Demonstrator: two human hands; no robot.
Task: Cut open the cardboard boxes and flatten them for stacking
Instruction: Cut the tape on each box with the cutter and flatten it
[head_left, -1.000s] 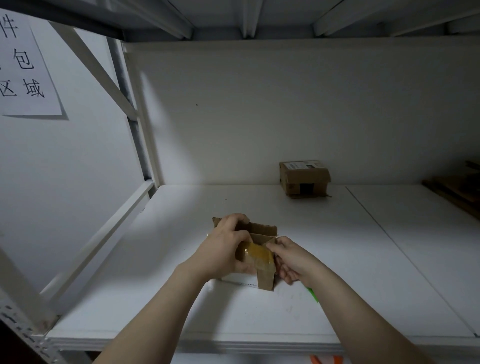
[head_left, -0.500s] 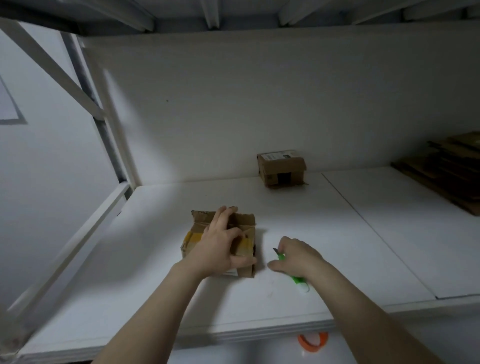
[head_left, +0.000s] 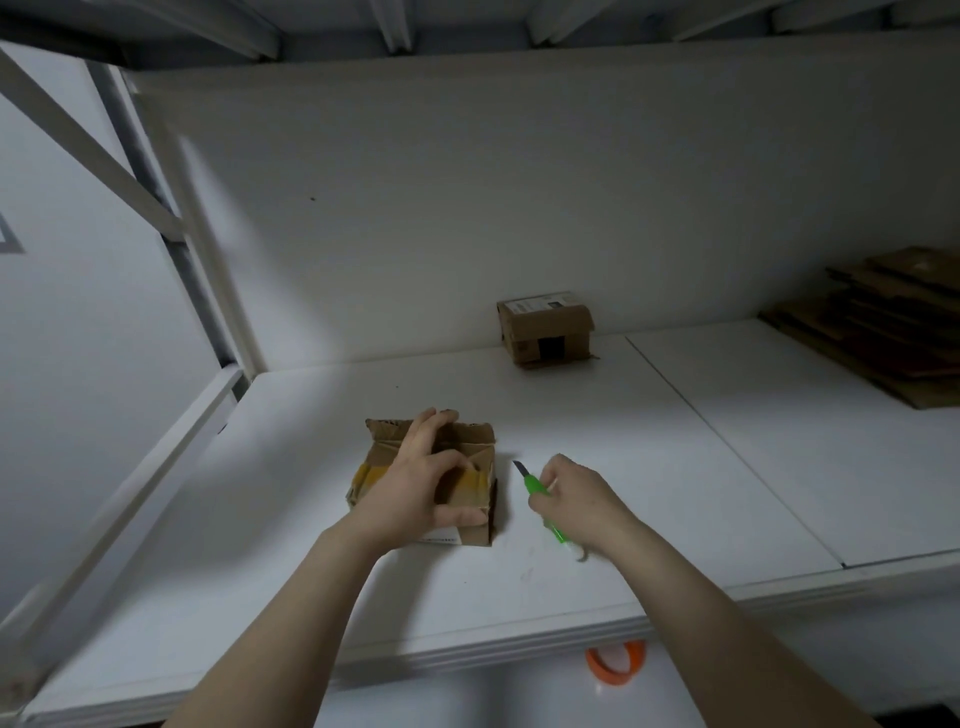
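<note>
A small brown cardboard box (head_left: 376, 470) with yellowish tape lies on the white shelf (head_left: 571, 571), its top flaps partly open. My left hand (head_left: 423, 475) rests on top of it, fingers curled over the flaps and thumb against its near right side. Just right of the box, my right hand (head_left: 579, 496) grips a green utility knife (head_left: 535, 486). Its short blade is out and points up and left, toward the box's right edge. A second small box (head_left: 545, 327), closed with a label on top, stands at the back against the wall.
Flattened cardboard sheets (head_left: 883, 322) are stacked at the back right of the shelf. A white metal rack post and diagonal brace (head_left: 171, 244) stand at the left. An orange tape roll (head_left: 615, 662) shows below the shelf's front edge.
Both hands held the box a second ago; my right hand let go, took the green knife from the shelf and lifted it, blade toward the box. My left hand pressed the box down.
</note>
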